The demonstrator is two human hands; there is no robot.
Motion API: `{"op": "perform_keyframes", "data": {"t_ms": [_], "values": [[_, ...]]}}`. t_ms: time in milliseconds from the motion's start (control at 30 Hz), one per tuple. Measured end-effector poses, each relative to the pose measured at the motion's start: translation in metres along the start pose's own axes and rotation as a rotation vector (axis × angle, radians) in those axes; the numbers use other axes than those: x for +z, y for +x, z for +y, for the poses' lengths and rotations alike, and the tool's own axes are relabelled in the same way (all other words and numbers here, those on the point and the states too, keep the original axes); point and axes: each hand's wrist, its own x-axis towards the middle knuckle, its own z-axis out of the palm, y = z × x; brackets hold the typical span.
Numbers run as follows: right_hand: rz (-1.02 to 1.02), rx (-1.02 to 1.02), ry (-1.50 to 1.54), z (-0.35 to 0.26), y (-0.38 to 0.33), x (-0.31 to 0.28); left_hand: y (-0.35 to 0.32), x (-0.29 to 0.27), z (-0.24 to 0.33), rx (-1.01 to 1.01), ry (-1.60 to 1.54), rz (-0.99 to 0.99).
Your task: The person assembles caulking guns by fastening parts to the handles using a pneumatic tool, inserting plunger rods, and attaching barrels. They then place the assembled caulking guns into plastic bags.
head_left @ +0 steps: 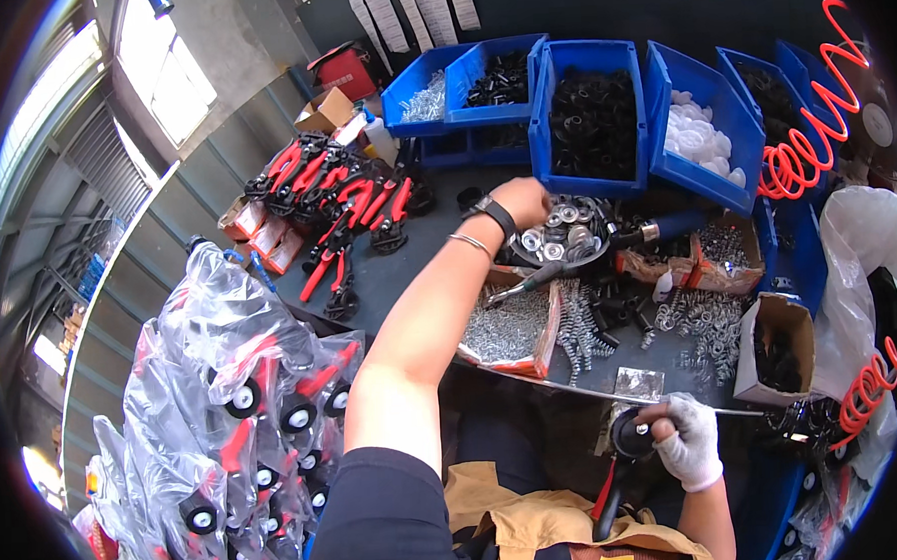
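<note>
Workbench (377,291), tool head (628,436) against right grip (690,442)

Black-headed tool (628,436), red-black handle (605,501) slanting down-left; silvery round parts (553,249) heaped, seemingly loose.

1 head-worn fisheye looks down, workbench (384,283) near.

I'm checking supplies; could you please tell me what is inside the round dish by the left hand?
The round dish holds shiny metal ring-shaped parts. The left hand covers some of it; anything beneath the top layer is hidden.
</note>
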Motion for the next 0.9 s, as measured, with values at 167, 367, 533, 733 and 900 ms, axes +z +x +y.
{"op": "perform_keyframes", "data": {"t_ms": [167, 367, 533, 733, 900], "values": [[0.048, 0.044, 0.016, -0.004, -0.001, -0.005, -0.005, 0.025, 0.031, -0.158, 0.324, -0.146], [-0.021, 0.093, -0.038, -0.018, -0.004, 0.004, -0.029, 0.012, 0.001, -0.249, 0.200, 0.001], [-0.016, 0.050, -0.062, -0.017, -0.005, -0.003, -0.076, -0.001, 0.062, 0.167, -0.347, 0.498], [0.107, 0.093, -0.077, -0.011, -0.005, -0.005, -0.179, 0.025, 0.147, 0.100, -1.204, 0.053], [0.329, 0.136, -0.283, 0.005, 0.046, -0.042, -0.217, 0.073, 0.187, 0.130, -1.389, -0.042]]}}
